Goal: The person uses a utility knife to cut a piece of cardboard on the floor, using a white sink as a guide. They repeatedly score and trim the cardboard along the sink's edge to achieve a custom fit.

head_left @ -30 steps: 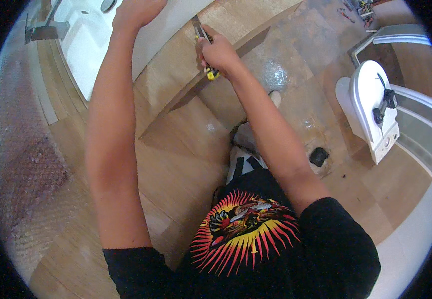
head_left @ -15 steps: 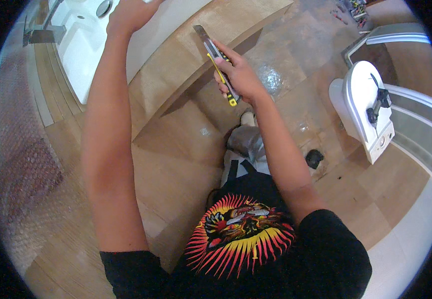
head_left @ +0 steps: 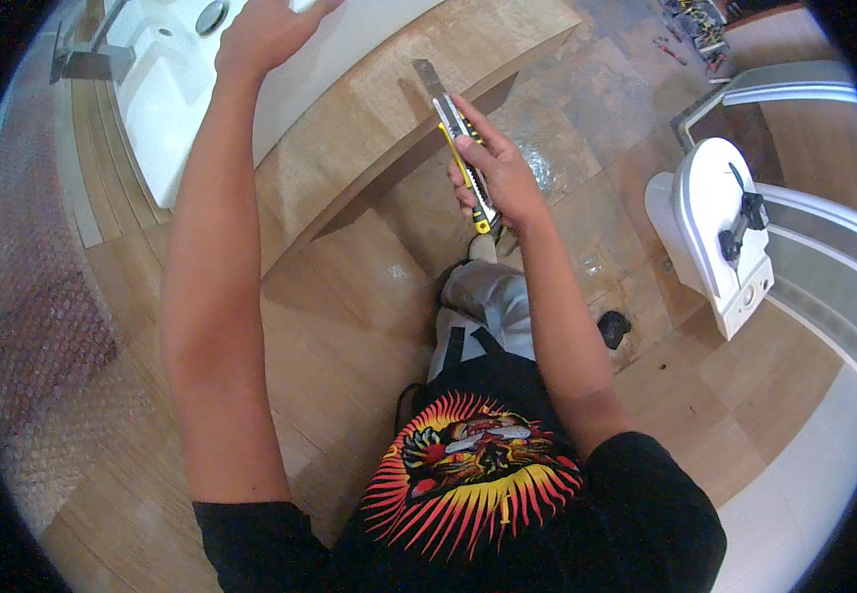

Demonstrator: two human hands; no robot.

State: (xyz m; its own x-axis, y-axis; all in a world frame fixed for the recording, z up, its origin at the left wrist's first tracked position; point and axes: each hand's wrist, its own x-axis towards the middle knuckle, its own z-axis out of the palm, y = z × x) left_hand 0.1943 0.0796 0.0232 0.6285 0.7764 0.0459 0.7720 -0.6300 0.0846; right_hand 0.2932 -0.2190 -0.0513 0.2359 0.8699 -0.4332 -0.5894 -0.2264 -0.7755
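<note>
My right hand (head_left: 498, 178) is wrapped round a utility knife (head_left: 467, 163) with a yellow, black and grey body. Its metal blade is slid out and points up and left, over the wood-look tiled ledge (head_left: 340, 148). At the top edge my left hand (head_left: 268, 38) is raised beside the white washbasin (head_left: 157, 109). One digit of that hand stretches to the right, and it looks open with nothing seen in it. The rest of its fingers are cut off or hidden, so I cannot tell whether it touches the white surface behind it.
A white toilet (head_left: 710, 237) stands to the right, with a dark power tool (head_left: 743, 229) lying on its lid. Bubble wrap (head_left: 38, 296) covers the left side. A black object (head_left: 613, 328) lies on the tiled floor (head_left: 745, 395). Several tools (head_left: 697, 38) are scattered at the far right.
My right hand has moved a little right and down with the knife. My left hand has shifted slightly, its outstretched digit now showing more. The whole view has also shifted slightly.
</note>
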